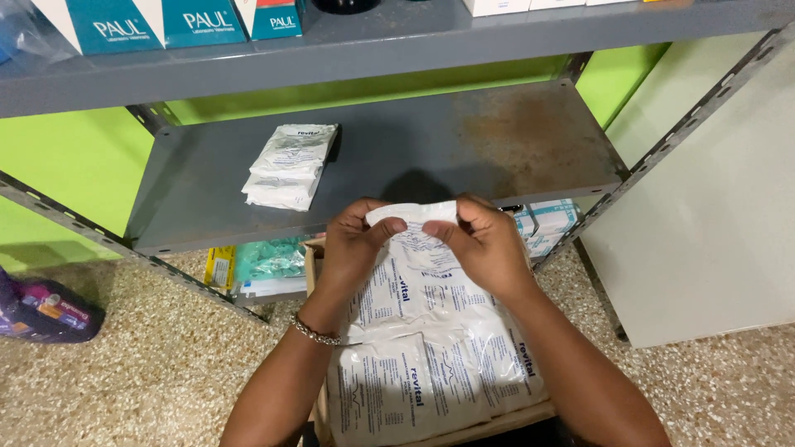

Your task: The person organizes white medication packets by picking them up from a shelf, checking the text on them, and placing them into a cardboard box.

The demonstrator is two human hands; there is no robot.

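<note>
Both my hands pinch the top edge of a white printed pouch (414, 217), held upright in front of a grey metal shelf (431, 145). My left hand (354, 240) grips its left corner and my right hand (484, 244) its right corner. Below them a cardboard box (319, 414) holds several more white pouches (431, 348) with blue print. A small stack of the same pouches (288, 165) lies on the shelf at its left. A metal bracelet (315, 333) is on my left wrist.
The upper shelf (373, 41) carries teal and white cartons (157, 23). Under the grey shelf lie green packets (269, 258), a yellow packet (219, 266) and small white-and-blue boxes (542, 223). A purple packet (45, 310) lies on the speckled floor at left. A white panel (704, 232) stands right.
</note>
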